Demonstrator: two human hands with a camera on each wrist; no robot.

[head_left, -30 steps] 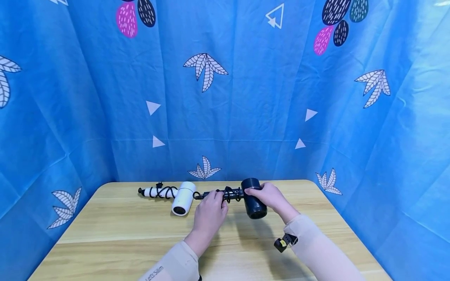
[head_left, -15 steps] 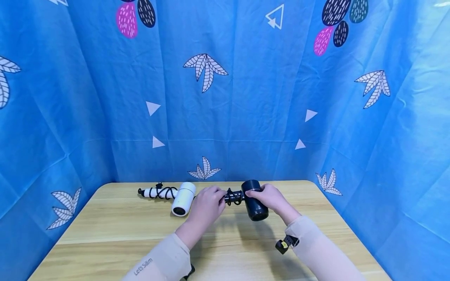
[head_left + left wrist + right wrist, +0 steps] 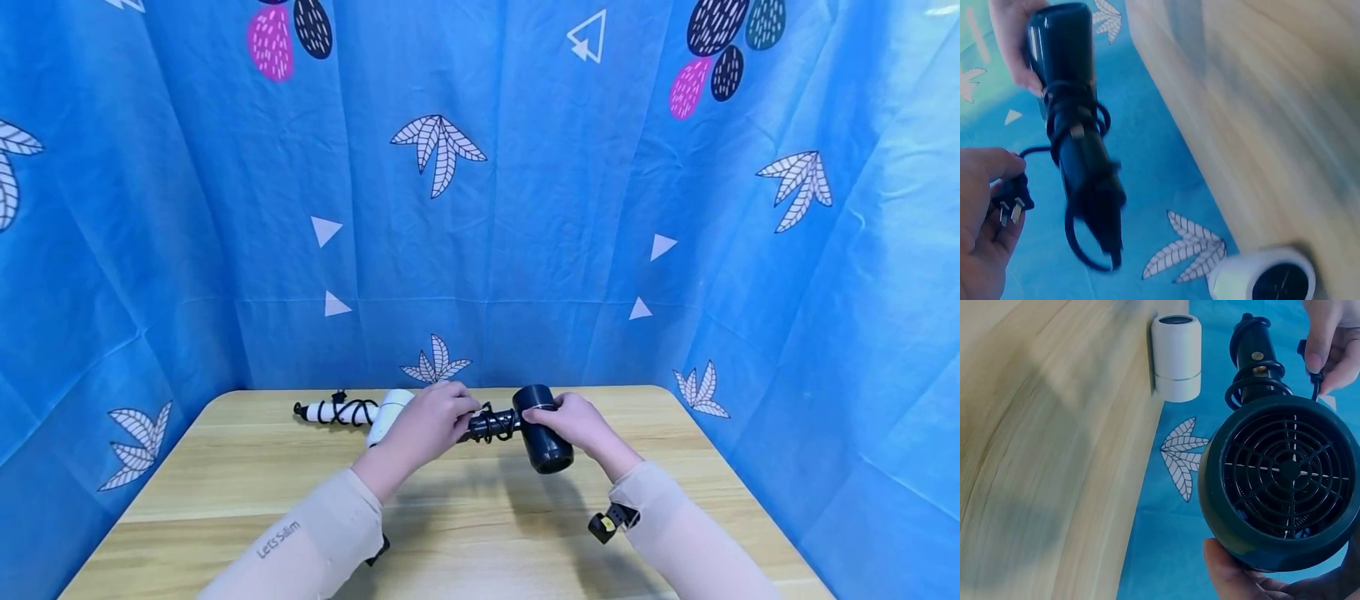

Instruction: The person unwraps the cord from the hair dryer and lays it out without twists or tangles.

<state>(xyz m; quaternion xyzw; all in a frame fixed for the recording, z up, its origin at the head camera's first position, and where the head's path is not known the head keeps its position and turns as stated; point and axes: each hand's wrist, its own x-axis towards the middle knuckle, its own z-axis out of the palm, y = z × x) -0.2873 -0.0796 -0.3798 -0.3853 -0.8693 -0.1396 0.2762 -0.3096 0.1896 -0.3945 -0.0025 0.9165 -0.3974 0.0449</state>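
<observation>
A black hair dryer (image 3: 547, 448) is held above the table with its handle pointing left. My right hand (image 3: 579, 421) grips the dryer's barrel; the right wrist view shows its round grille facing the camera. The dryer's black cord (image 3: 1072, 103) is wound round the handle. My left hand (image 3: 437, 421) is beside the handle's end and pinches the two-pin plug (image 3: 1015, 199) between thumb and fingers. A white hair dryer (image 3: 392, 408) with a black cord wrapped on its handle lies at the back left, its barrel partly hidden by my left hand in the head view.
The wooden table (image 3: 480, 517) has its back edge close behind both dryers. A blue patterned cloth (image 3: 487, 250) hangs behind and at both sides. A small black device (image 3: 611, 522) is strapped at my right wrist.
My left hand has shifted left and slightly up from over the black dryer's handle, its forearm swinging left, and now covers part of the white dryer. The right hand stays nearly still.
</observation>
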